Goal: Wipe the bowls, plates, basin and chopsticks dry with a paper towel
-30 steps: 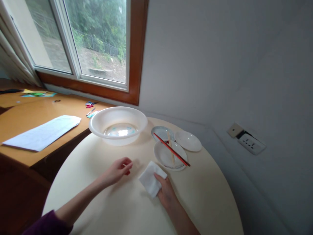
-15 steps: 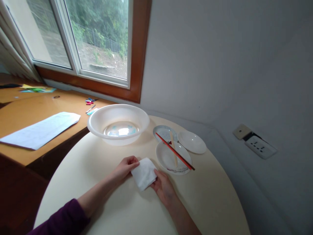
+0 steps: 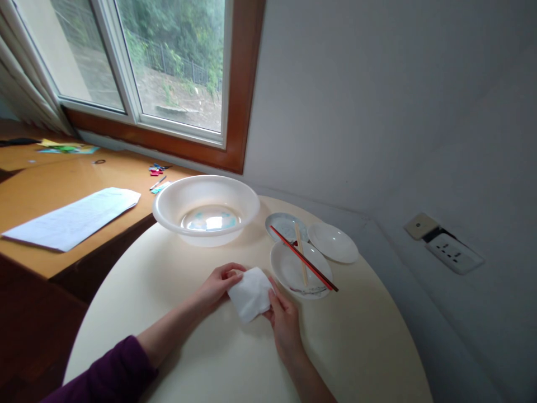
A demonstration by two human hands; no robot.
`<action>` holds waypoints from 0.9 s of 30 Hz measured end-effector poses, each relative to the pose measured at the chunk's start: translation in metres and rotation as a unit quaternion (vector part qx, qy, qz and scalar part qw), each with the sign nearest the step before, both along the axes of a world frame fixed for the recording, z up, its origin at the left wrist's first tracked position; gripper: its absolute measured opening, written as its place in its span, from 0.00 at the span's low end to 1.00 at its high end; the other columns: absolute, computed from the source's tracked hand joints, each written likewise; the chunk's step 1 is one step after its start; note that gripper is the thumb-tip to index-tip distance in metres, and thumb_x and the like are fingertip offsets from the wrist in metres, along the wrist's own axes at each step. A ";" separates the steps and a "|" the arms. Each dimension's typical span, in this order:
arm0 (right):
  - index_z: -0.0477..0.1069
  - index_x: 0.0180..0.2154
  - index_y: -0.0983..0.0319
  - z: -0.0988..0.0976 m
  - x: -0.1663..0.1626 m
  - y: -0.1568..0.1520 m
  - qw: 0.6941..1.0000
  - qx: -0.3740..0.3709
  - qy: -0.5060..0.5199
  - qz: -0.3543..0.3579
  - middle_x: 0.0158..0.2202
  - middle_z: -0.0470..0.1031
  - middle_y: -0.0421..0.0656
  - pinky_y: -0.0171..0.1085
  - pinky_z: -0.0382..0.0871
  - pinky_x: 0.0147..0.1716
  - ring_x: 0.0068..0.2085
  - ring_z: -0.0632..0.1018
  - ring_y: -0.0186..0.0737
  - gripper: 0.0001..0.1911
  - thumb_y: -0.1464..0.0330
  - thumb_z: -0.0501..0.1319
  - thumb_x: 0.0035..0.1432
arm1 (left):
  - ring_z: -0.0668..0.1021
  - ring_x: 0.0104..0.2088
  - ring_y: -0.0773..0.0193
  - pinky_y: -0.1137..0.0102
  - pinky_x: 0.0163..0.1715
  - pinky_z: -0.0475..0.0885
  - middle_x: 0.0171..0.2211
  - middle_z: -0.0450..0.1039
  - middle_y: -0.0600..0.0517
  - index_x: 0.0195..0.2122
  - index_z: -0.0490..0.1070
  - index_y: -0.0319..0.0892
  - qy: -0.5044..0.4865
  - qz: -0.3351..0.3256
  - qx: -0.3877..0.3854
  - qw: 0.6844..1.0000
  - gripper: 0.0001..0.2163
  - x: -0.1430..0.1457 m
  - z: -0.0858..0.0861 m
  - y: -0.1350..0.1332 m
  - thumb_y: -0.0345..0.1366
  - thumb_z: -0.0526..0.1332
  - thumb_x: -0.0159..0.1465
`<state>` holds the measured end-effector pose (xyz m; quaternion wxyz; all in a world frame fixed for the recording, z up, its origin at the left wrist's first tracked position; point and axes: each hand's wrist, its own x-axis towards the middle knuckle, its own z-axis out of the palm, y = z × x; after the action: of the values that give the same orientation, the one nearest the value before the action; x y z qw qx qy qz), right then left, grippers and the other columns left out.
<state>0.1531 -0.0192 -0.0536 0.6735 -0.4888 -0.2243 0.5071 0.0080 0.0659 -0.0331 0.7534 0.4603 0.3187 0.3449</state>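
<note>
One plain wall [image 3: 356, 101] takes up most of what I see, with a wood-framed window [image 3: 172, 61] at its left looking out on trees and a fence. Below stands a round, cream-coloured counter [image 3: 356, 341], and beyond its left edge runs a wooden counter [image 3: 79, 174]. On the round one, towards the window, sits a wide translucent basin [image 3: 172, 215] with light gleaming on its bottom. Over on the wooden one lies a long sheet of white paper [image 3: 75, 218]. Three plates are grouped to the right of the basin: a white plate with a patterned rim [image 3: 285, 274] nearest the person, a greyish plate [image 3: 274, 222] behind it, and a plain white plate [image 3: 333, 243] at the right. Red chopsticks [image 3: 319, 272] with dark ends cross pale chopsticks [image 3: 302, 268] over the nearest plate. Just beside that plate, the person's left hand [image 3: 218, 285] and right hand [image 3: 285, 322] meet at a folded white cloth [image 3: 250, 295]. The left fingers pinch its left edge and the right fingers grip its right edge, thumb on top; I cannot tell whether its underside touches the counter. Smallest is a pen [image 3: 158, 183] near the basin, on the wooden counter.
</note>
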 end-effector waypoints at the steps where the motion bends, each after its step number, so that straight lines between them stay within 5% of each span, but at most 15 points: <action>1: 0.71 0.46 0.63 -0.001 0.001 0.000 0.999 0.003 -0.037 -0.005 0.48 0.72 0.48 0.44 0.70 0.42 0.47 0.73 0.48 0.24 0.60 0.64 0.46 | 0.67 0.22 0.70 0.76 0.21 0.58 0.22 0.68 0.55 0.36 0.70 0.39 0.000 0.000 -0.001 1.000 0.18 0.000 0.000 0.000 0.45 0.67 0.48; 8: 0.75 0.41 0.62 0.009 0.001 -0.006 0.962 0.067 -0.262 -0.045 0.46 0.74 0.49 0.45 0.62 0.51 0.49 0.72 0.46 0.16 0.62 0.60 0.50 | 0.68 0.22 0.69 0.76 0.22 0.60 0.23 0.70 0.53 0.34 0.71 0.38 0.016 0.020 0.000 1.000 0.19 0.003 0.000 -0.001 0.47 0.66 0.48; 17: 0.75 0.41 0.60 0.016 0.001 -0.013 0.944 0.084 -0.311 -0.073 0.45 0.74 0.48 0.45 0.63 0.49 0.48 0.72 0.46 0.15 0.62 0.59 0.52 | 0.60 0.17 0.73 0.76 0.18 0.54 0.14 0.57 0.58 0.24 0.71 0.37 0.057 -0.018 0.086 0.995 0.18 0.006 -0.002 -0.006 0.51 0.62 0.50; 27: 0.76 0.36 0.56 0.018 0.000 -0.016 0.900 0.158 -0.403 -0.056 0.37 0.75 0.45 0.42 0.66 0.43 0.42 0.73 0.42 0.10 0.69 0.58 0.52 | 0.65 0.21 0.71 0.75 0.21 0.59 0.18 0.64 0.56 0.23 0.70 0.38 0.057 0.004 0.151 0.987 0.13 0.006 -0.009 -0.005 0.44 0.66 0.48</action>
<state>0.1527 -0.0348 -0.0360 0.6215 -0.5501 -0.5260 0.1859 0.0140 0.0613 -0.0417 0.6545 0.5863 0.3071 0.3654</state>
